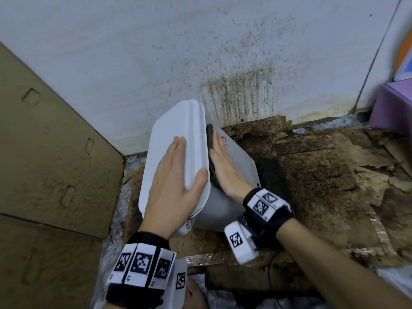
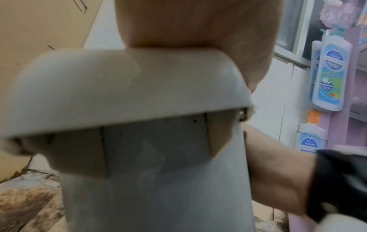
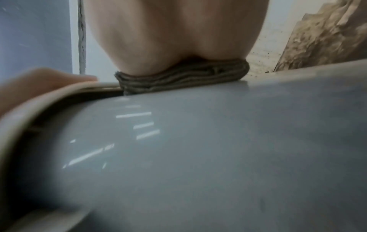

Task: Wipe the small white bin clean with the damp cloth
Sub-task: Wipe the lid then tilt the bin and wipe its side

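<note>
The small white bin [image 1: 236,166] stands tilted on the floor near the wall, its white lid [image 1: 176,132] facing me. My left hand [image 1: 176,175] lies flat on the lid with straight fingers, thumb over the lid's right edge. My right hand [image 1: 223,161] presses flat on the bin's side just under the lid rim. A dark, folded damp cloth [image 3: 182,81] is squeezed between that palm and the bin wall [image 3: 218,149]; in the head view only a dark strip of the cloth [image 1: 210,139] shows beside the fingers. The left wrist view shows the lid's rim [image 2: 119,94] and the bin body [image 2: 155,180].
Stained, flaking brown cardboard [image 1: 323,175] covers the floor to the right of the bin. A large cardboard sheet [image 1: 49,152] leans at the left. The mouldy white wall [image 1: 200,52] is right behind. A purple shelf unit [image 1: 394,108] with bottles [image 2: 327,75] stands at the right.
</note>
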A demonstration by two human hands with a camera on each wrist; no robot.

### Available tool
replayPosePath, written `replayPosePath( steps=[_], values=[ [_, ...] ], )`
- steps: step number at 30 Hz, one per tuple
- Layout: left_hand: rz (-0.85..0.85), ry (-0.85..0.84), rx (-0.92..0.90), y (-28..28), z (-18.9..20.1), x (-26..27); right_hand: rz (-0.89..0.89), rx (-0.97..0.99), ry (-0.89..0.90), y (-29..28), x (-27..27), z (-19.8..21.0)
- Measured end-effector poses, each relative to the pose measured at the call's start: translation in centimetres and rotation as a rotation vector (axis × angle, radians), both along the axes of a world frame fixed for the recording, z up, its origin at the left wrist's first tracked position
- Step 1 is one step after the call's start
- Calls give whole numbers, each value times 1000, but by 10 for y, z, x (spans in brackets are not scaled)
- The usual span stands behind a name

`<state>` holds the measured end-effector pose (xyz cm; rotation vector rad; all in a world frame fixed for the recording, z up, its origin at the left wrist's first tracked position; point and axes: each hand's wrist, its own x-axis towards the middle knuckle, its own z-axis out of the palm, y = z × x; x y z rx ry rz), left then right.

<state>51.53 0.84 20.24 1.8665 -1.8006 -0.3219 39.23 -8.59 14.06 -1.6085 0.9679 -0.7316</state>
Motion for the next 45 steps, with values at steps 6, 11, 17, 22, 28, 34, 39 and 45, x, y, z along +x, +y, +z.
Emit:
replayPosePath(
  steps=[6, 11, 17, 22, 28, 34, 39, 45],
  values=[
    [-2, 16, 2, 1, 0, 4, 119, 5, 115, -53, -8, -14],
    [-2, 16, 12, 2, 1, 5, 86, 0, 130, -52, -23, -52],
    [21, 28, 14, 4, 1, 15, 70, 170, 257, -46, -52, -102],
    [14, 35, 16, 4, 2, 13, -27, 252, 267, -48, -60, -129],
    [16, 18, 20, 4, 3, 13, -142, 325, 230, -52, -45, -123],
    [11, 10, 22, 4, 3, 10, -114, 283, 148, -55, -13, -72],
    [7, 5, 23, 4, 3, 9, 94, 37, 101, -62, 9, -16],
    [32, 23, 21, 4, 2, 13, 194, -162, 66, -68, 15, -17]
  ],
)
